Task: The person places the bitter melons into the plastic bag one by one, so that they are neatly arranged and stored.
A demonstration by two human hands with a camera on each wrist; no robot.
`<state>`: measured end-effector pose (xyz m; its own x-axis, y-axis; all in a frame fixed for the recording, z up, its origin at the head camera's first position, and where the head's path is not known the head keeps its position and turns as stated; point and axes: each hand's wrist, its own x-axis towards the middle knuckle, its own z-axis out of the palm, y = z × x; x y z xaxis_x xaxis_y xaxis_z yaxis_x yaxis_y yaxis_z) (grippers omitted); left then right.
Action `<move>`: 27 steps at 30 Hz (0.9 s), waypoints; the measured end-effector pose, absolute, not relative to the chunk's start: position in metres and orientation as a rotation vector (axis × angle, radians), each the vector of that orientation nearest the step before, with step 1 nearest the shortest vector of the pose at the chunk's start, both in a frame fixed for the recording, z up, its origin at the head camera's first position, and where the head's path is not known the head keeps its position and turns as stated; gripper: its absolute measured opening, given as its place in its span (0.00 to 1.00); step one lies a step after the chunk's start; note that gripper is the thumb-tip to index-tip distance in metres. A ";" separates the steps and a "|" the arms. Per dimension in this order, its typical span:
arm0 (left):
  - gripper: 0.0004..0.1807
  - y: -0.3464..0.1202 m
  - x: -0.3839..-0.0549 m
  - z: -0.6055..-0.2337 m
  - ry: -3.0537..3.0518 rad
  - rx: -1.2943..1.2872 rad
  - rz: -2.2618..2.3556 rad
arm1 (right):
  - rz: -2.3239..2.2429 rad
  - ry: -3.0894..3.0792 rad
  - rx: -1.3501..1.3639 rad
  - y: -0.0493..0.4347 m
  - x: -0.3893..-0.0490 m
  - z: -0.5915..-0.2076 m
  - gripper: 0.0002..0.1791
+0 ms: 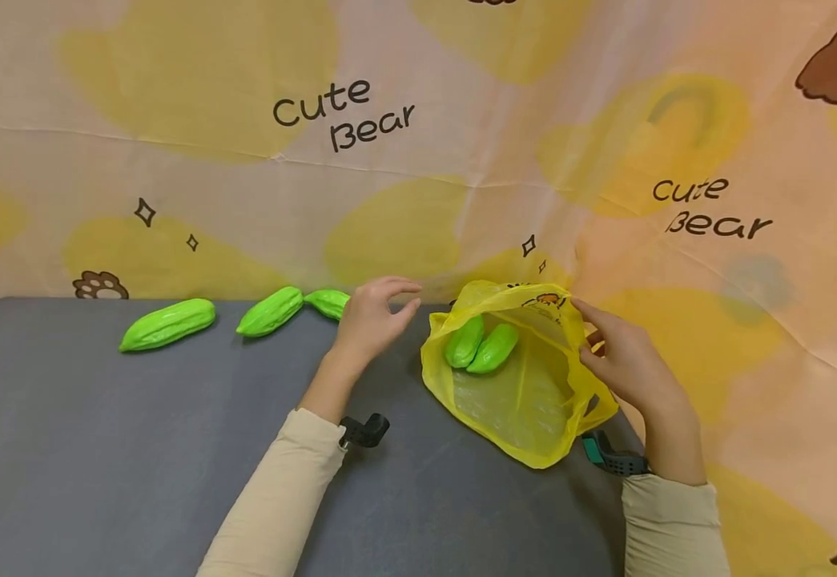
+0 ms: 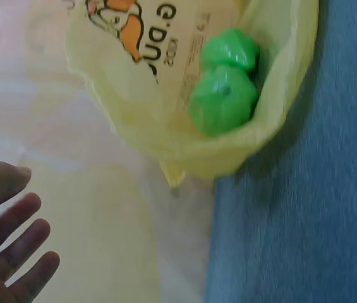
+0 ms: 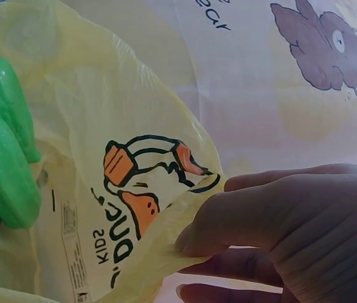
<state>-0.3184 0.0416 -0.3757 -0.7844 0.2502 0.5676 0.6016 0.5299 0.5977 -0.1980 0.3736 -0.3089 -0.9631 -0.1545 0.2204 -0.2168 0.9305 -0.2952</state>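
My right hand (image 1: 634,369) pinches the rim of a yellow plastic bag (image 1: 512,409) between thumb and fingers, and the bag's mouth gapes toward me. Inside lie two bright green ridged gourds, a left one (image 1: 464,343) and a right one (image 1: 494,349), side by side. In the right wrist view the thumb presses the film of the bag (image 3: 71,126) beside a printed duck. Left of the bag, my left hand (image 1: 373,320) hovers with nothing in it, fingers relaxed and apart. It partly covers another green gourd (image 1: 326,303) behind it.
Two more green gourds lie toward the back of the grey table (image 1: 137,449), one at the left (image 1: 169,324) and one nearer the middle (image 1: 270,311). A printed cloth (image 1: 389,216) hangs along the table's back and right edges.
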 end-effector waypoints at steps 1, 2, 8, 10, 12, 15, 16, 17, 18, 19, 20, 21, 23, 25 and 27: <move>0.13 0.039 -0.320 -0.378 -2.368 -0.680 -1.160 | 0.479 -2.896 0.283 0.373 -0.198 -0.309 0.38; 0.13 0.036 -0.322 -0.379 -2.375 -0.666 -1.182 | 0.475 -2.897 0.284 0.373 -0.199 -0.309 0.38; 0.14 0.023 -0.334 -0.390 -2.371 -0.596 -1.371 | 0.469 -2.891 0.291 0.372 -0.199 -0.309 0.39; 0.14 0.020 -0.337 -0.396 -2.387 -0.567 -1.371 | 0.472 -2.894 0.294 0.372 -0.199 -0.309 0.39; 0.14 0.019 -0.339 -0.401 -2.401 -0.546 -1.361 | 0.473 -2.893 0.297 0.372 -0.200 -0.309 0.39; 0.15 0.017 -0.344 -0.409 -2.427 -0.523 -1.325 | 0.480 -2.892 0.299 0.372 -0.200 -0.310 0.39; 0.15 0.016 -0.345 -0.412 -2.429 -0.516 -1.316 | 0.482 -2.890 0.303 0.372 -0.200 -0.310 0.39; 0.15 0.015 -0.347 -0.414 -2.427 -0.507 -1.304 | 0.481 -2.888 0.305 0.372 -0.200 -0.310 0.39; 0.15 0.013 -0.348 -0.416 -2.431 -0.495 -1.286 | 0.481 -2.888 0.306 0.372 -0.200 -0.310 0.39; 0.15 0.011 -0.350 -0.418 -2.432 -0.486 -1.267 | 0.481 -2.888 0.306 0.372 -0.200 -0.310 0.39; 0.15 0.010 -0.351 -0.420 -2.434 -0.474 -1.249 | 0.482 -2.887 0.306 0.372 -0.200 -0.310 0.39; 0.15 0.008 -0.352 -0.422 -2.435 -0.464 -1.233 | 0.480 -2.888 0.306 0.372 -0.200 -0.310 0.39; 0.16 0.004 -0.355 -0.425 -2.435 -0.462 -1.195 | 0.476 -2.890 0.304 0.372 -0.200 -0.310 0.39; 0.16 0.001 -0.356 -0.427 -2.445 -0.471 -1.158 | 0.471 -2.888 0.305 0.372 -0.200 -0.310 0.39; 0.16 -0.002 -0.358 -0.429 -2.465 -0.481 -1.125 | 0.463 -2.884 0.311 0.372 -0.200 -0.310 0.39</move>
<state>-0.3580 -0.0018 -0.4292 -0.8664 0.1459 0.4775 0.4563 0.6197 0.6386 -0.2002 0.3720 -0.3105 -0.9571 -0.1736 0.2322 -0.2375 0.9286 -0.2850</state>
